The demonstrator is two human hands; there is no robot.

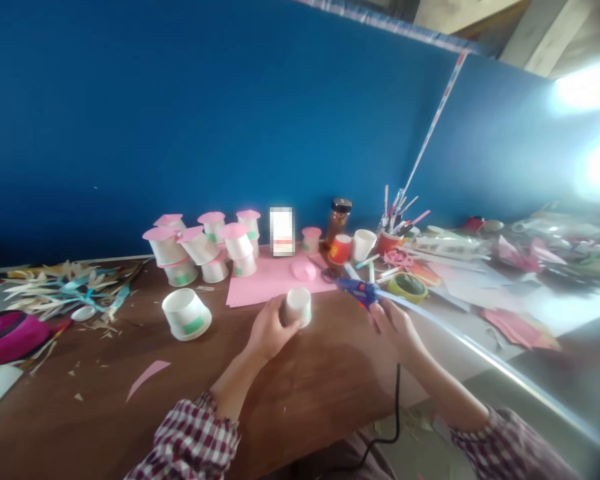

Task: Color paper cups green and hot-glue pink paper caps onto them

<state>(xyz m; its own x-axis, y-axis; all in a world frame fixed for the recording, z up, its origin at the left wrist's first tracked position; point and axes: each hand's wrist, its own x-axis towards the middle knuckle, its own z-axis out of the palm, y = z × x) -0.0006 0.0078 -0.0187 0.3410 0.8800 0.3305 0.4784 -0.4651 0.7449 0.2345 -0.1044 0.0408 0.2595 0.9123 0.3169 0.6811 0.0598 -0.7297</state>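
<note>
My left hand [270,330] is closed round the side of a small white paper cup [299,303], which stands upside down over the brown table. My right hand [396,328] grips a blue hot glue gun [356,288] by its handle, most of which the fingers hide. A long clear glue stick [473,343] sticks out behind the gun, and a black cord [398,403] hangs below it. Just beyond the cup, a pink paper cone [303,269] lies on a pink sheet [260,285].
Several stacked cups with pink paper tops [200,247] stand at the back left, with an upturned cup [186,313] before them. Scissors [327,273], a jar [339,223], a red cup [340,249] and a yellow tape roll [408,285] lie around the gun.
</note>
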